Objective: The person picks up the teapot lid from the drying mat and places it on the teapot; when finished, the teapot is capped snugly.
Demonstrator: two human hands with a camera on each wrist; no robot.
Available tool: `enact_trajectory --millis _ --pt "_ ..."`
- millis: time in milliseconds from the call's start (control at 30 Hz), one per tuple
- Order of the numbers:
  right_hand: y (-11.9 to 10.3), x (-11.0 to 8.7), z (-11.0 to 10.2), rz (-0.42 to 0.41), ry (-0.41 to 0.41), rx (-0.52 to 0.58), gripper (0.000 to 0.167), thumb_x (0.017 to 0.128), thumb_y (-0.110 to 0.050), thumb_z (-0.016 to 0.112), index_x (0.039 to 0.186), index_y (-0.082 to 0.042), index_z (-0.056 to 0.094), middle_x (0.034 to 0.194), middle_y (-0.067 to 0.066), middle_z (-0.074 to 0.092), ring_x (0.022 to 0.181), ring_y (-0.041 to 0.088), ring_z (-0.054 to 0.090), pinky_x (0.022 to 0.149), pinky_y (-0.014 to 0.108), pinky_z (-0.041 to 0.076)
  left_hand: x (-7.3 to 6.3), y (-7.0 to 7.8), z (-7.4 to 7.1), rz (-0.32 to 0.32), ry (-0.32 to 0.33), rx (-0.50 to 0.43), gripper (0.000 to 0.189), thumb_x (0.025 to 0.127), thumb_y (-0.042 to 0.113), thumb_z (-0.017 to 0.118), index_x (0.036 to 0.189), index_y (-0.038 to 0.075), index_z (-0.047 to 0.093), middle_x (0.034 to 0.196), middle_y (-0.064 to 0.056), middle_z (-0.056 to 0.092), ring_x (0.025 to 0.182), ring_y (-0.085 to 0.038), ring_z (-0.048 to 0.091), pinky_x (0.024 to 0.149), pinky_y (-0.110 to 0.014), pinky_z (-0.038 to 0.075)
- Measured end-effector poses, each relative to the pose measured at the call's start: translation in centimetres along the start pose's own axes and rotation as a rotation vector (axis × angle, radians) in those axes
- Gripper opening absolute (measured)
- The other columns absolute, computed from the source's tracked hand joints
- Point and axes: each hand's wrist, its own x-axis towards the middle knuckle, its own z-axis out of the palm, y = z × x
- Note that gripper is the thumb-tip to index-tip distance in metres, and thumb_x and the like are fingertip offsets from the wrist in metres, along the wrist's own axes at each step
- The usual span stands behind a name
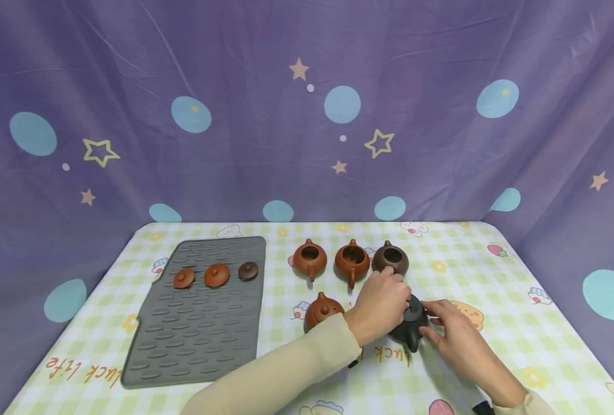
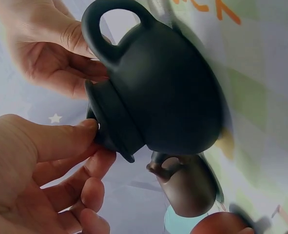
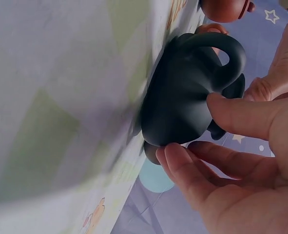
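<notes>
A black teapot stands on the tablecloth between both hands, its handle toward the person. My left hand reaches over it and pinches the knob of its black lid between thumb and index finger. The lid is at the teapot's mouth; whether it is fully seated I cannot tell. From the right, my right hand grips the teapot's body, thumb on the near side and fingers on the far side, as the right wrist view shows. A reddish-brown teapot with its lid on sits left of it, partly hidden by the left forearm.
Behind stand three lidless teapots: an orange-brown one, a red-brown one and a dark brown one. On the left, a grey mat bears two orange-brown lids and a dark brown lid. A purple curtain hangs behind.
</notes>
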Motion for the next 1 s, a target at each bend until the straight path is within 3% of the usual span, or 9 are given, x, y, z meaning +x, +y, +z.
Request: enact_trajectory --millis 467,633,800,1000 --pt "-0.3 0.0 0.0 -0.014 0.025 -0.001 0.045 0.078 -0.001 0.075 0.119 0.006 0.058 0.109 0.015 0.058 0.092 0.031 0.063 0.076 0.039 0.052 0.3 0.8 0.2 -0.053 -0.087 0.003 0.009 0.076 0.030 0.078 0.081 0.026 0.073 0.079 0.008 0.061 0.078 -0.012 0.049 0.063 -0.026 0.039" --pt "-0.5 0.0 0.0 -0.006 0.016 -0.007 0.046 0.078 -0.001 0.075 0.119 0.006 0.058 0.108 0.015 0.058 0.093 0.032 0.062 0.076 0.039 0.052 -0.1 0.7 -0.4 -0.091 -0.113 0.004 0.008 0.076 0.029 0.077 0.082 0.024 0.073 0.079 0.006 0.061 0.076 -0.013 0.050 0.063 -0.028 0.043" --pt "-0.7 0.1 -0.3 0.004 0.010 -0.022 0.047 0.078 -0.003 0.075 0.121 0.006 0.058 0.108 0.016 0.057 0.092 0.032 0.062 0.075 0.041 0.052 -1.2 -0.5 -2.3 -0.130 -0.091 -0.025 0.008 0.079 0.029 0.076 0.080 0.022 0.073 0.079 0.004 0.059 0.075 -0.014 0.050 0.064 -0.027 0.045" --pt "-1.2 0.4 -1.1 -0.041 0.056 -0.036 0.047 0.077 -0.005 0.077 0.120 0.005 0.059 0.108 0.016 0.058 0.090 0.033 0.064 0.072 0.041 0.053 -3.0 -3.4 -4.8 -0.158 -0.033 -0.088 0.008 0.081 0.023 0.074 0.077 0.017 0.070 0.077 0.001 0.058 0.073 -0.017 0.050 0.062 -0.028 0.043"
